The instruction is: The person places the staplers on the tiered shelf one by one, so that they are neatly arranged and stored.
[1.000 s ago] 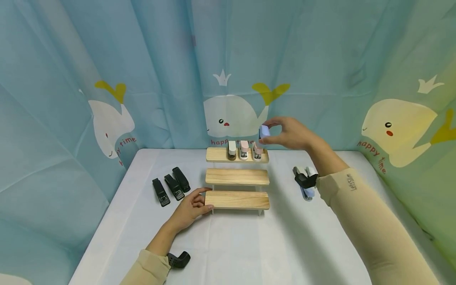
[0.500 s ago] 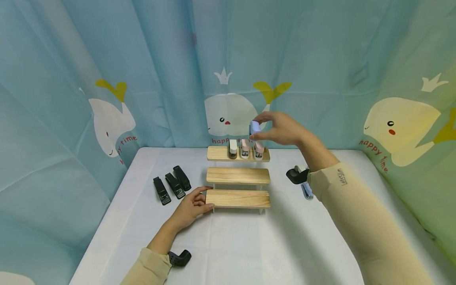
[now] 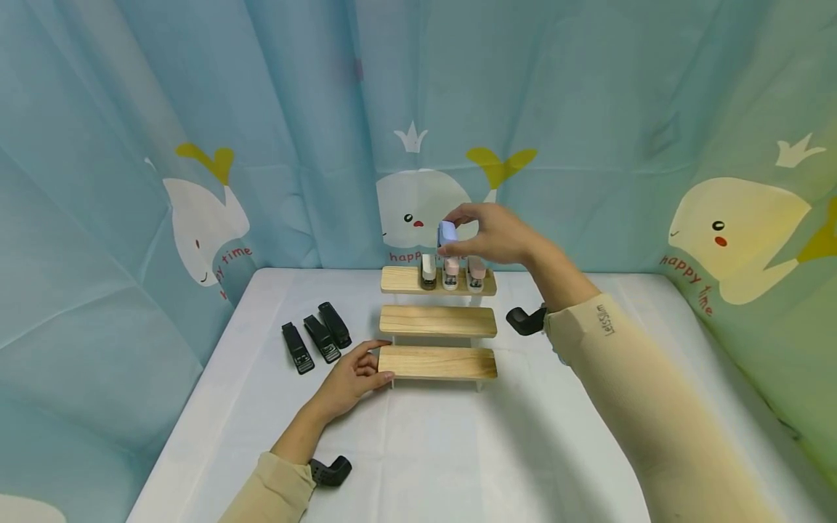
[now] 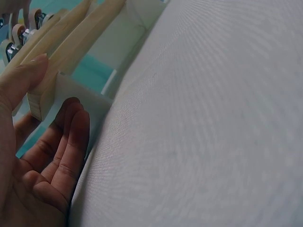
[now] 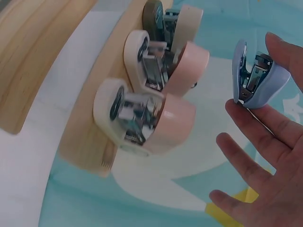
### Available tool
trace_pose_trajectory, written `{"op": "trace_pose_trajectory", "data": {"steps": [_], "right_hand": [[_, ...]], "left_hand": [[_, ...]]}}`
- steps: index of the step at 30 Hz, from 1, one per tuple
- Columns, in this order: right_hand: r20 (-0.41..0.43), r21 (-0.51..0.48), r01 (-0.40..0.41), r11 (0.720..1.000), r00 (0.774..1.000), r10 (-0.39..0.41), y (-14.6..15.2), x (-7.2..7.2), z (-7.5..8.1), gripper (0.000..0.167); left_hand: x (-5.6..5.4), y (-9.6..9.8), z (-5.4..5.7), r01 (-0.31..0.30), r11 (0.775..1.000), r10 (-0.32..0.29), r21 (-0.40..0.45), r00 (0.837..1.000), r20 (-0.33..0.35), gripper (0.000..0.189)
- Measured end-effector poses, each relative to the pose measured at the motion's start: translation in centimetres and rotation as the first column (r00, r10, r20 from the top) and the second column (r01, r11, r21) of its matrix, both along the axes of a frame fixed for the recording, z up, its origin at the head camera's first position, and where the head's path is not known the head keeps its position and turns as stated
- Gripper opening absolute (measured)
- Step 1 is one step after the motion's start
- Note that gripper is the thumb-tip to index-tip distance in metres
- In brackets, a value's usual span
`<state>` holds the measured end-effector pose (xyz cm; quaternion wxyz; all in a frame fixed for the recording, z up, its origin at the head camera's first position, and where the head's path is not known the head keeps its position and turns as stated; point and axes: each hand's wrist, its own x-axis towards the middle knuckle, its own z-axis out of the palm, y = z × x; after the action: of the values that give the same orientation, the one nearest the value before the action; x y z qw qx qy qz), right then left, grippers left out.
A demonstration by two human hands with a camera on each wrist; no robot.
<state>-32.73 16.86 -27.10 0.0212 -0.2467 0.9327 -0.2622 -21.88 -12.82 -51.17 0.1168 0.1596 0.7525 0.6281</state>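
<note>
Head view: I see my right hand (image 3: 493,236) pinching a small blue stapler (image 3: 447,234) by its fingertips, above the three staplers standing on the top shelf (image 3: 405,280) of the wooden stand; my left hand (image 3: 349,376) rests with relaxed fingers against the bottom shelf (image 3: 437,362) end. Left wrist view: only here I see the thumb (image 4: 26,75) on the board's edge and fingers (image 4: 66,142) beside the white leg. Right wrist view: it alone shows the stapler (image 5: 255,75) held between thumb and forefinger, apart from the pink stapler (image 5: 165,120) below. That light pinch could slip, I judge, or the stapler could topple its neighbours.
</note>
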Motion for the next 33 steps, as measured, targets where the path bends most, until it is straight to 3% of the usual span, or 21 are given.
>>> {"op": "trace_pose_trajectory", "data": {"steps": [21, 33], "right_hand": [[0.070, -0.027, -0.051, 0.998, 0.996, 0.053, -4.0, -0.4, -0.8, 0.068], [0.110, -0.013, -0.055, 0.998, 0.992, 0.056, -5.7, -0.7, -2.0, 0.060]], "left_hand": [[-0.1, 0.1, -0.2, 0.006, 1.000, -0.006, 0.003, 1.000, 0.006, 0.065], [0.0, 0.2, -0.1, 0.002, 1.000, -0.002, 0.020, 1.000, 0.015, 0.065]]}}
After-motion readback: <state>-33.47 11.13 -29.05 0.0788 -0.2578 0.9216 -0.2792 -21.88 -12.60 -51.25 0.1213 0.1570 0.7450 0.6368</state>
